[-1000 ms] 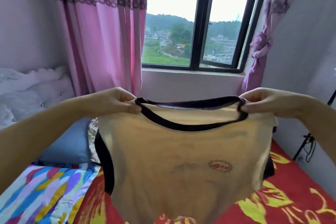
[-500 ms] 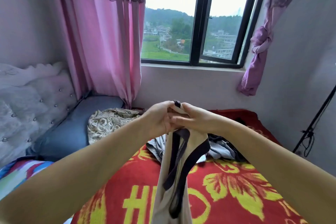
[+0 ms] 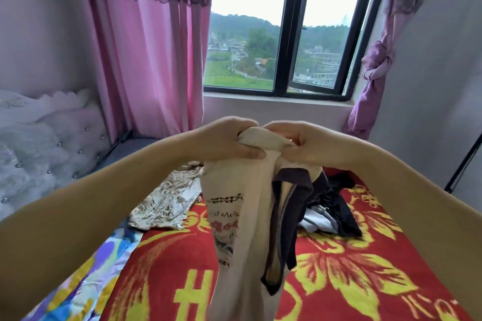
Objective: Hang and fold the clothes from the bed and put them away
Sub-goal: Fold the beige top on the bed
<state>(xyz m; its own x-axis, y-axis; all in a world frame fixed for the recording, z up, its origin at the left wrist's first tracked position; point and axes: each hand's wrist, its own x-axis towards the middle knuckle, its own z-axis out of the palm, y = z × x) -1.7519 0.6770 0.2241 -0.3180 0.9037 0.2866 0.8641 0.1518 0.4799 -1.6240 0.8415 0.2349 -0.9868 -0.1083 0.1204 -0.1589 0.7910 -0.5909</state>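
Observation:
A cream T-shirt (image 3: 242, 219) with black trim and printed lettering hangs folded lengthwise in front of me, above the bed. My left hand (image 3: 224, 142) grips its top edge, thumb over the cloth. My right hand (image 3: 305, 143) pinches the same top edge just beside it, and the two hands nearly touch. The shirt's black collar (image 3: 289, 206) droops on its right side. On the bed behind lie a beige patterned garment (image 3: 167, 203) and a heap of dark and white clothes (image 3: 328, 208).
The bed has a red blanket with yellow flowers (image 3: 365, 268) and a multicoloured sheet (image 3: 86, 279) at the left. A tufted headboard (image 3: 44, 143) stands at the left, pink curtains (image 3: 146, 55) and a window (image 3: 281, 34) beyond. A black stand (image 3: 464, 161) leans at the right wall.
The shirt was spread wide between my hands a second ago. My hands have come together and the shirt now hangs folded in half lengthwise, its printed side showing.

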